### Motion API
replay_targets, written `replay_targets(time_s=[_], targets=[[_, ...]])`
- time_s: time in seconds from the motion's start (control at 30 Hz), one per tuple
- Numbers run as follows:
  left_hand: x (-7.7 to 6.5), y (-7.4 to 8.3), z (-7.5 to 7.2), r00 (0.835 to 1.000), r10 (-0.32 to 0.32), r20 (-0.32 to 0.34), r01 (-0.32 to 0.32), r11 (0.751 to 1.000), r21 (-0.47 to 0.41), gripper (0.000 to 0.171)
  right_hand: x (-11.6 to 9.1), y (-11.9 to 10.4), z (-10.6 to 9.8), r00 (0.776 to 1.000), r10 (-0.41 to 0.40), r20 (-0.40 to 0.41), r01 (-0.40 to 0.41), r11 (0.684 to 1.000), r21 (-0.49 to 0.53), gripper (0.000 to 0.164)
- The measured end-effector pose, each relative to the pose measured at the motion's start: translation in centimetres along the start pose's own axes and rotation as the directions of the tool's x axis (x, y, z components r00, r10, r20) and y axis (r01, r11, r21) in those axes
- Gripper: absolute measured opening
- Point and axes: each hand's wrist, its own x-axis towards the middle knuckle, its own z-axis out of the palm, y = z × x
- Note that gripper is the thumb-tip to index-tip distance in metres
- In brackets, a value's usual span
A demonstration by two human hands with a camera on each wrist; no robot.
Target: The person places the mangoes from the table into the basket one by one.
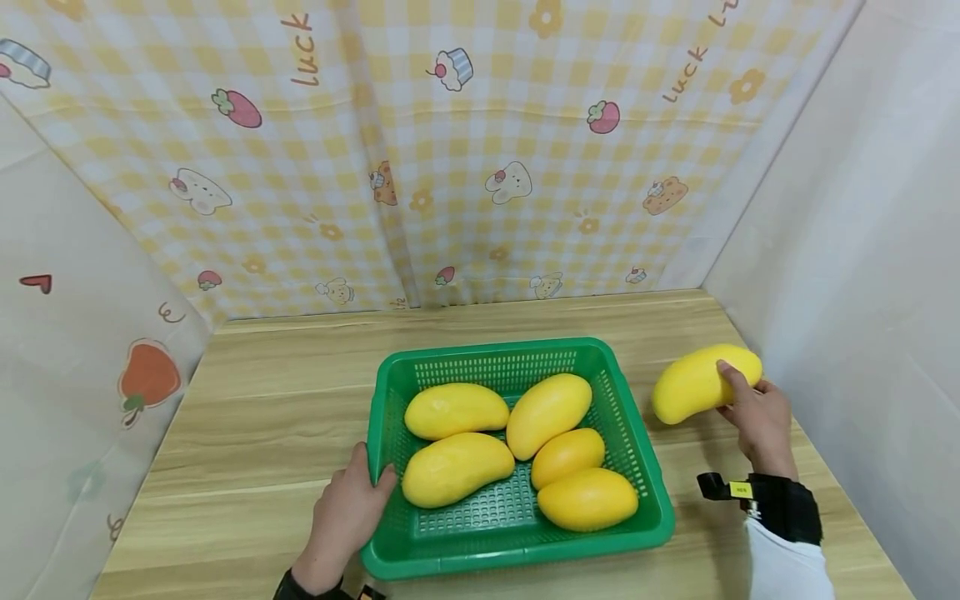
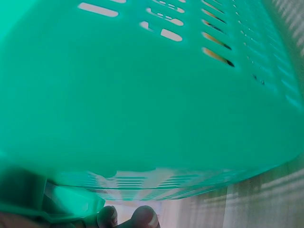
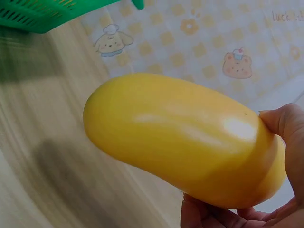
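Observation:
My right hand (image 1: pixel 762 421) grips a large yellow mango (image 1: pixel 693 385) by its right end, thumb on one side and fingers on the other. In the right wrist view this mango (image 3: pixel 175 137) appears raised over the table, its shadow lying below. The left hand (image 1: pixel 347 508) holds the left rim of a green plastic basket (image 1: pixel 517 553), thumb over the inner side. Inside the basket lie several yellow mangoes (image 1: pixel 456 468), two at the left and the others at the right. The basket's wall (image 2: pixel 142 109) fills most of the left wrist view, with fingertips low in it.
The basket stands on a wood-grain table (image 1: pixel 262 417). A yellow checked curtain (image 1: pixel 465 167) with cartoon prints hangs along the back edge. White cloth walls (image 1: pixel 862 250) close off both sides, the right one near the right hand.

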Motion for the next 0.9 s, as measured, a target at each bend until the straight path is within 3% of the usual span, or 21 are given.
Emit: replay_targets(time_s=[0.6,0.73,0.9], targets=[[0.1,-0.2,0.2,1.000,-0.002,0.007,0.002,1.000,-0.006,0.039,-2.6,-4.0,-0.4,0.994,-0.105,-0.023,0.108,0.969,0.223,0.088],[0.1,-0.2,0.2,1.000,-0.005,0.005,0.005,1.000,-0.004,0.039,-3.3,-4.7,-0.2,0.988,-0.151,-0.020,0.151,0.959,0.240,0.083],[0.1,0.0,0.0,1.000,-0.011,0.013,0.011,1.000,-0.009,0.040,-4.1,-5.7,0.5,0.978,-0.210,0.020,0.202,0.961,0.189,0.084]])
